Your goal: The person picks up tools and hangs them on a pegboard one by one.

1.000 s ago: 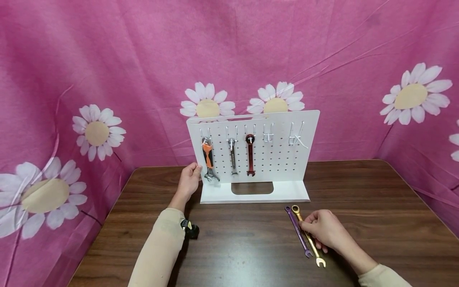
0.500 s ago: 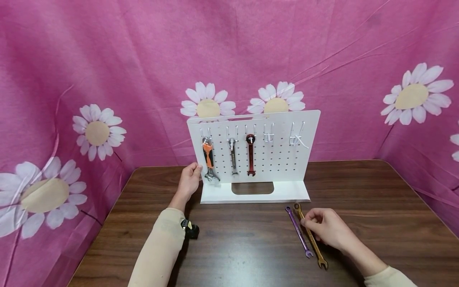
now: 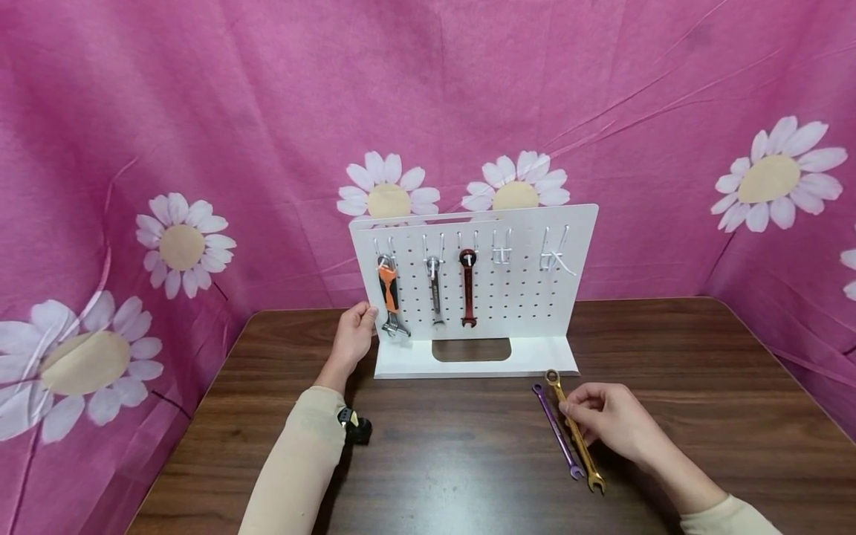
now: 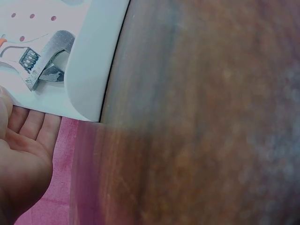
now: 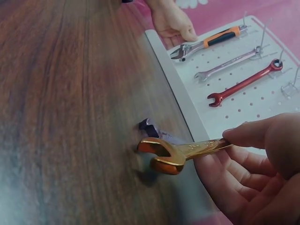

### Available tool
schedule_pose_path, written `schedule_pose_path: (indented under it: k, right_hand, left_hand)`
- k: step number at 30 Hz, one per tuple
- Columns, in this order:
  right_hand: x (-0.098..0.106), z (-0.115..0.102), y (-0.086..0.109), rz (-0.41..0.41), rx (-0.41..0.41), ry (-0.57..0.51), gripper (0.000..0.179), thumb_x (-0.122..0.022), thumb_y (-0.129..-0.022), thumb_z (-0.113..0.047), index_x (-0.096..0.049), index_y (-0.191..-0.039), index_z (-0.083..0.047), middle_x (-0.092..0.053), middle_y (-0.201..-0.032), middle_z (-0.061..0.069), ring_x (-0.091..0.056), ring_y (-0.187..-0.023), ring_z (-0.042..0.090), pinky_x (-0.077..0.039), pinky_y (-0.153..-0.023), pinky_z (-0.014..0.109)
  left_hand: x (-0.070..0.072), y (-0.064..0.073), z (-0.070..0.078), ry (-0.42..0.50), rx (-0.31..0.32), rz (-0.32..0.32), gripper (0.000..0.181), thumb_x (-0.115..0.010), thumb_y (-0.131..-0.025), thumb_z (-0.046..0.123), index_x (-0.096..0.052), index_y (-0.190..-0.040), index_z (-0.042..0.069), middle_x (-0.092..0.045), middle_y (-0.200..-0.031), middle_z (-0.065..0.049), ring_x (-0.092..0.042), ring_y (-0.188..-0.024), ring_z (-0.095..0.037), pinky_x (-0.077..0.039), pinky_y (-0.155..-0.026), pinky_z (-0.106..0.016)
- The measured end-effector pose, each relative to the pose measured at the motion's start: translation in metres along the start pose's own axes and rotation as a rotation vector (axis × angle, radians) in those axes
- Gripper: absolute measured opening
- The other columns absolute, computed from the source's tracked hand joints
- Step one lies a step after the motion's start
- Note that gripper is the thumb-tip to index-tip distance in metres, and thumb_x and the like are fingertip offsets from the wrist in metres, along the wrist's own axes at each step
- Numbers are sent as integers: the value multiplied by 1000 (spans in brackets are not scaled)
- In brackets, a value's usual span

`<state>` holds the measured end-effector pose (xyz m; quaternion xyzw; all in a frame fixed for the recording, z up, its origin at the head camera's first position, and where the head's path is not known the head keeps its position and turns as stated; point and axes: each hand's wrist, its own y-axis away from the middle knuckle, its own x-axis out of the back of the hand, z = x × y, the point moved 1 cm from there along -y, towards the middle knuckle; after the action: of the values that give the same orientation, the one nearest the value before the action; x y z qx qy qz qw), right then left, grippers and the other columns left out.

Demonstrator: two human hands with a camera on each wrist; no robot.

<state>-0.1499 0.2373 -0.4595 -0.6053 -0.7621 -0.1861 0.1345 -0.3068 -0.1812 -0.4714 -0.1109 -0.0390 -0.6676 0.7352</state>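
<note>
While the left hand (image 3: 352,338) holds the left edge of the white pegboard (image 3: 515,308), thumb in front and fingers behind, the right hand (image 3: 617,421) pinches the gold wrench (image 3: 578,438) along its shaft between thumb and fingers. This wrench is just in front of the board's right end, its long axis slanting so that the ring end points away from the person, toward the board, and the forked end points back toward the person and slightly right. In the right wrist view, the forked end appears raised over the table (image 3: 455,461). Just to its left, the purple wrench (image 3: 557,431) lies on the table, nearly parallel, ring end also toward the board. An orange-handled adjustable wrench (image 3: 388,288), a silver wrench (image 3: 436,296) and a red wrench (image 3: 468,297) hang lengthwise down the board, ring or handle ends up.
</note>
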Motion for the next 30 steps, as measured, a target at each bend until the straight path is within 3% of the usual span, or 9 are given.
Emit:
schedule_pose_path:
  k: [7,14,30]
  right_hand:
    - [1,-3,-1,20,35,-12,18,-71,-103,-6,-72,-106,11,-74,-85,13,-69,-62,14,-65,-59,35]
    - [1,-11,-3,74,26,-12,18,-72,-103,-8,-72,-108,9,-74,-87,11,-69,-63,15,-65,-61,34]
    - [-3,-32,-12,185,96,-16,20,-74,-103,-11,-73,-111,7,-75,-85,6,-70,-62,13,-62,-61,32]
  left_hand:
    - [0,0,0,-8,7,0,27,-50,-115,11,-61,-98,-6,-73,-106,-14,-71,-106,-23,-61,-108,-52]
    - [0,0,0,-11,5,-1,26,-51,-115,10,-60,-94,-3,-65,-89,0,-66,-94,-15,-62,-105,-49]
    - [0,1,2,-2,6,-1,26,-50,-115,9,-60,-94,-4,-66,-90,-2,-63,-88,-10,-63,-99,-40]
